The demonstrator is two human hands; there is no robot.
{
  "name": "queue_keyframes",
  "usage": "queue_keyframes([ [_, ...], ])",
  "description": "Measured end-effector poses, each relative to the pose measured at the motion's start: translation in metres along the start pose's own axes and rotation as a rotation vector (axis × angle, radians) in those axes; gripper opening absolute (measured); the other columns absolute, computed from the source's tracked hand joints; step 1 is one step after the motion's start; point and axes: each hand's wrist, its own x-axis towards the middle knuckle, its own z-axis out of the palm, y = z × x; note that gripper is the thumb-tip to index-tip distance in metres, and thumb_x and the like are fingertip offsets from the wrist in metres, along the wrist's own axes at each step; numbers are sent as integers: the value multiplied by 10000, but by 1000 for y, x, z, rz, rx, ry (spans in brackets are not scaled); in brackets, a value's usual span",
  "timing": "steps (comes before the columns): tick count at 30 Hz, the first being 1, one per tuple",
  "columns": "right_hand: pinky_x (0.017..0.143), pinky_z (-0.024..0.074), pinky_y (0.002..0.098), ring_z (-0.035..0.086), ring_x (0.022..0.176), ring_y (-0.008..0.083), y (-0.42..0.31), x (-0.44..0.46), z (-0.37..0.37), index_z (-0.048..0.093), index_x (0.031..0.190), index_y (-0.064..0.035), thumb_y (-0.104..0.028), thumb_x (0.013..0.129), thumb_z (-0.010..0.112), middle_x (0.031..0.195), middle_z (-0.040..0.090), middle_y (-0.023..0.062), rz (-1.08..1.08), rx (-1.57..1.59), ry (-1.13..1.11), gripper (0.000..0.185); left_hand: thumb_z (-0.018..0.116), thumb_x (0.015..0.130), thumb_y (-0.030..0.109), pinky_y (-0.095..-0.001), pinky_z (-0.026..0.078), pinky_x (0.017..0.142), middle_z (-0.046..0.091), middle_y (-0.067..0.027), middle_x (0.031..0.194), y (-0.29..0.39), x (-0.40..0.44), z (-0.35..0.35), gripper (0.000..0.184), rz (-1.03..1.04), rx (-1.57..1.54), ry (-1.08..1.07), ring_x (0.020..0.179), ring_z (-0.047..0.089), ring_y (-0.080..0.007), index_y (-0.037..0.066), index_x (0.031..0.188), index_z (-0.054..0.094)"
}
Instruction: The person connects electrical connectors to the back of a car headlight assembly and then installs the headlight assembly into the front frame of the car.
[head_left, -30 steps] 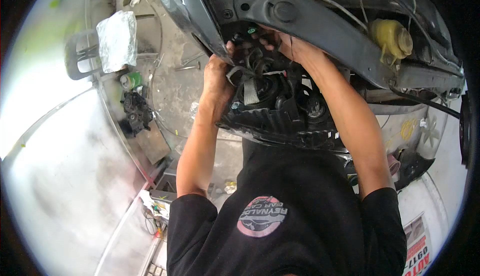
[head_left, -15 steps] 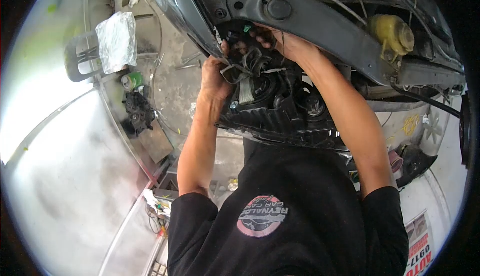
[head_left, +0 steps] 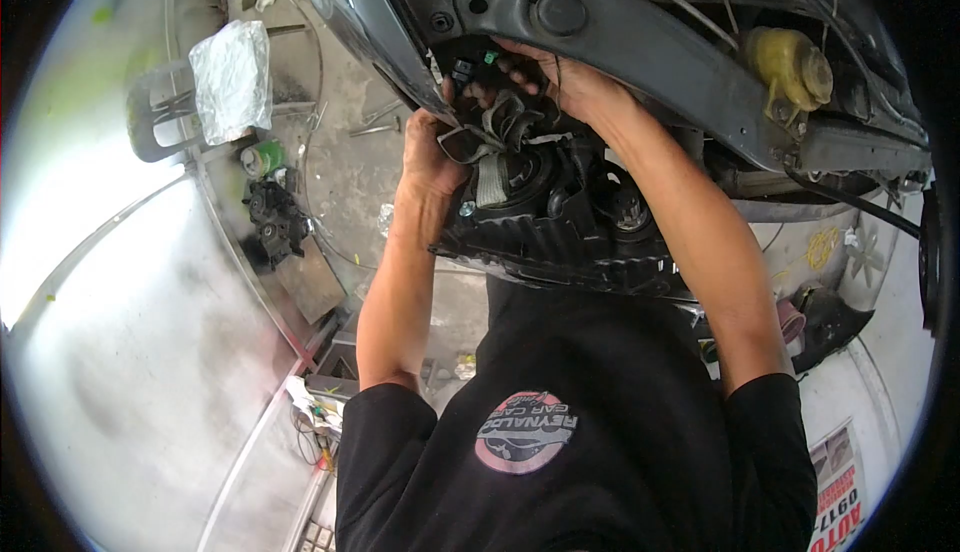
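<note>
A black headlight housing (head_left: 560,232) sits between my forearms, its back side facing up, with a loose grey strap-like piece (head_left: 492,180) and a crumpled black rubber cover (head_left: 510,122) on it. My left hand (head_left: 432,157) is curled at the housing's left side, thumb and fingertips around a small dark plug (head_left: 463,70). Partly under the grey body panel (head_left: 620,62), my right hand (head_left: 565,87) has its fingers bent beside a small green connector (head_left: 491,57). What those fingers grip is hidden in shadow.
The grey fender edge (head_left: 370,32) runs close to my left hand. At right is a yellowish reservoir (head_left: 790,67). On the floor at left are a plastic-covered chair (head_left: 230,82), a green can (head_left: 263,158) and a black part (head_left: 275,220). A pale panel (head_left: 150,352) stands nearer.
The dark plug now shows more clearly at my left fingertips. My right hand's fingers have shifted slightly beside the green connector. The housing has stayed in place.
</note>
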Motion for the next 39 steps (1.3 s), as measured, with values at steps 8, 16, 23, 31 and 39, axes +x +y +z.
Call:
queue_keyframes([
  [8,657,400,206,551,864,81,-2,-3,3,679,1287,-109,-501,1034,492,1053,652,6,4,-27,14,503,616,976,337,-442,541,905,697,-137,1007,-1,-1,4,366,18,27,81,984,657,-289,-4,1101,662],
  [16,643,386,220,520,800,87,16,8,-10,713,1231,-104,-407,1029,541,1033,641,-23,-7,98,-23,402,662,951,310,-426,553,882,704,-146,1016,1,-3,7,359,-8,36,104,957,667,-284,-13,1107,665],
  [23,640,409,260,524,745,133,10,3,-16,709,1177,-87,-388,967,653,990,650,20,5,184,-47,372,698,941,200,-325,557,802,716,-106,996,2,-18,35,271,140,282,145,873,676,-197,-35,1076,681],
  [31,612,419,280,581,756,163,0,-4,-6,673,1038,-92,-253,914,727,908,634,51,43,193,16,210,735,914,143,-266,510,776,719,-69,943,5,-23,31,302,311,726,237,830,649,-138,-81,1113,699],
  [39,594,404,271,559,710,150,11,2,-17,620,1020,-73,-217,917,710,879,623,44,-8,143,-38,199,742,909,149,-256,497,769,727,-79,965,8,-23,36,342,293,805,271,836,639,-123,-98,1140,690],
])
